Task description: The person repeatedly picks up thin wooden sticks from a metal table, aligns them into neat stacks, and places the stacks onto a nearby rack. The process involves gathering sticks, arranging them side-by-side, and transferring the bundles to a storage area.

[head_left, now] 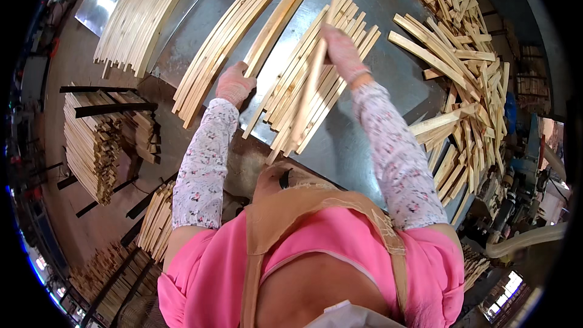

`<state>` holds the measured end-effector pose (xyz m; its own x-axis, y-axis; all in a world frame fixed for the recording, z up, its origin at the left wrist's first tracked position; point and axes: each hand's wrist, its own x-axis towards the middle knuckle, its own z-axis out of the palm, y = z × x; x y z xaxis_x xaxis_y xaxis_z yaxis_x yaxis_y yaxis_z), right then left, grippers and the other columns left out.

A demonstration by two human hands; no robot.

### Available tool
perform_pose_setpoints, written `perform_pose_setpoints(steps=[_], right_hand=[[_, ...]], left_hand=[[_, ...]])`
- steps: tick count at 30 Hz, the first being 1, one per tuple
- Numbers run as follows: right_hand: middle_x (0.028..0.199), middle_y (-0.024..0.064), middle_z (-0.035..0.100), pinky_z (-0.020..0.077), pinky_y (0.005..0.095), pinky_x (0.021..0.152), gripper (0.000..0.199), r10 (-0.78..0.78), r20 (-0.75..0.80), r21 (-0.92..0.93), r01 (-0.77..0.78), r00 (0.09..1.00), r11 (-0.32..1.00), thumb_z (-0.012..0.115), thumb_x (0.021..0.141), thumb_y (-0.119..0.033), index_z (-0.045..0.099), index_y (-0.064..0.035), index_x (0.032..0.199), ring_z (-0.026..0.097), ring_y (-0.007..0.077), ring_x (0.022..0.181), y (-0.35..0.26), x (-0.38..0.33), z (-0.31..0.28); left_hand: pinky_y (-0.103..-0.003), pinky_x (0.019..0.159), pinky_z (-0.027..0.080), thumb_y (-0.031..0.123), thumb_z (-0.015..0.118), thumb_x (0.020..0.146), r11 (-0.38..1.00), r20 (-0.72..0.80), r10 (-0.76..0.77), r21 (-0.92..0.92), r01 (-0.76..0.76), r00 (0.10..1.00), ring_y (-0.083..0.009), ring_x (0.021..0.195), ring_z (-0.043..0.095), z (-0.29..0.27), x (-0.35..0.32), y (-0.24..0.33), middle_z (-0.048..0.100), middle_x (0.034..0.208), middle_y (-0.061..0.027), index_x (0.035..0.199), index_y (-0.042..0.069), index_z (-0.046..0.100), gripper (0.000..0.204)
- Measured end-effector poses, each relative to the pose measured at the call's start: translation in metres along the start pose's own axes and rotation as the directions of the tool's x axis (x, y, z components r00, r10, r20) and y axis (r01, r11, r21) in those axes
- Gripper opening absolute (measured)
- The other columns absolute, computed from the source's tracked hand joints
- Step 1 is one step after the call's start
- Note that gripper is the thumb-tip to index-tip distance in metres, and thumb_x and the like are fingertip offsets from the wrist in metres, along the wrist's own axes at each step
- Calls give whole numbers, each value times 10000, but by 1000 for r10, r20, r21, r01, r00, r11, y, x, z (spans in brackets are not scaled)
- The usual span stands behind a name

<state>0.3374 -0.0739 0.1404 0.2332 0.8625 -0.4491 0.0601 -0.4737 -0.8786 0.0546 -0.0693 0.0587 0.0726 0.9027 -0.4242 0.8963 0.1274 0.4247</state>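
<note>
Right hand [341, 54]: closed on a single wooden strip [312, 79], gripped in its upper half. The strip is lifted over the metal table [358, 152] and slants across a middle group of strips [276, 106]; it is blurred, and whether its near end touches that group cannot be told.

Left hand [235, 84]: at the near end of a narrow bundle [276, 24] lying on the table. The fingers touch the end, but whether they clasp it cannot be confirmed.

The middle group lies roughly parallel, with its ends visibly staggered. Left of the left hand lies another group of strips [221, 48], closely set side by side. Further out at upper left is a wide row of strips [146, 12]. To the right, a jumbled pile [480, 91] lies crossed at many angles.

Assessment of handling: a hold nearer mid-length would probably balance the strip better and limit swing at the long near end. Turning it parallel before lowering should avoid knocking the strips beneath. Light, steady pressure from the left hand would likely keep the narrow bundle square.
</note>
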Motion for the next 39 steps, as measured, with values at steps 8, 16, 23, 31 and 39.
perform_pose_setpoints(steps=[8, 16, 23, 31, 39], right_hand=[[1541, 367, 504, 327, 411, 1272, 1204, 121, 17, 129, -122, 993, 984, 811, 868, -449, 140, 147, 1671, 442, 406, 1503, 38, 30, 124], [929, 181, 671, 627, 454, 573, 403, 100, 20, 669, -88, 995, 738, 666, 940, -213, 560, 54, 1223, 718, 306, 750, 53, 50, 130], [1163, 279, 654, 608, 521, 813, 563, 141, -191, 187, -105, 971, 977, 596, 991, -334, 515, 57, 1387, 711, 409, 927, 29, 90, 194], [1395, 360, 630, 502, 530, 1116, 915, 90, -194, -614, -192, 977, 765, 535, 977, -684, 559, 78, 1482, 629, 509, 1317, 32, 72, 241], [1251, 229, 744, 567, 410, 993, 652, 40, -315, 313, 64, 948, 948, 820, 914, -266, 590, 79, 1418, 717, 313, 1131, 52, 72, 275]], left_hand=[[-448, 1043, 540, 407, 723, 929, 990, -43, 140, -14, -141, 989, -371, 1164, 695, -35, -60, 30, 690, 1274, -215, 1296, 18, 686, 535], [-335, 896, 545, 225, 888, 826, 717, -111, 142, -673, -180, 984, -213, 1045, 626, -61, -25, -47, 643, 1204, -102, 1349, 26, 558, 649], [-353, 838, 589, 146, 629, 922, 732, 158, 104, -681, 32, 982, -254, 971, 700, -143, 104, -174, 683, 1256, -169, 1599, 26, 481, 703], [-442, 1239, 385, 543, 536, 1017, 802, 159, 532, 222, -555, 832, -401, 1476, 491, -135, 133, -152, 543, 1575, -239, 1496, 123, 642, 645], [-398, 1317, 293, 283, 758, 929, 764, 41, 411, -560, -320, 911, -376, 1585, 384, -80, 124, -140, 418, 1680, -270, 1646, -36, 350, 885]])
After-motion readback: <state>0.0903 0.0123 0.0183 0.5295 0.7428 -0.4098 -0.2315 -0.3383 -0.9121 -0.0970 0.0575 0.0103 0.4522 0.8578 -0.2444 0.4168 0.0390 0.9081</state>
